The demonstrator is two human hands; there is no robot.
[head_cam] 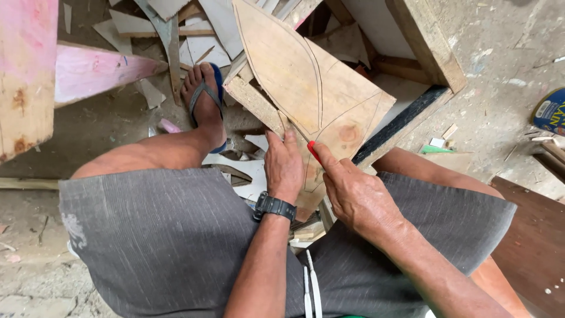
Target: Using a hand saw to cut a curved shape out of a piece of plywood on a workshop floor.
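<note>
A thin plywood sheet [329, 100] with a pointed leaf-shaped outline drawn on it leans on a wooden frame [426, 50] in front of my knees. My left hand [283, 165], a black watch on its wrist, presses flat on the sheet's near edge. My right hand [353, 191] grips a small red tool [313, 151], its tip against the drawn line on the plywood. I sit in grey shorts, legs apart.
My left foot in a blue sandal [206, 97] rests among several wood offcuts on the dusty floor. A pink-painted board [88, 70] lies at left, a dark brown board [532, 247] at right, and a blue can [550, 111] at the right edge.
</note>
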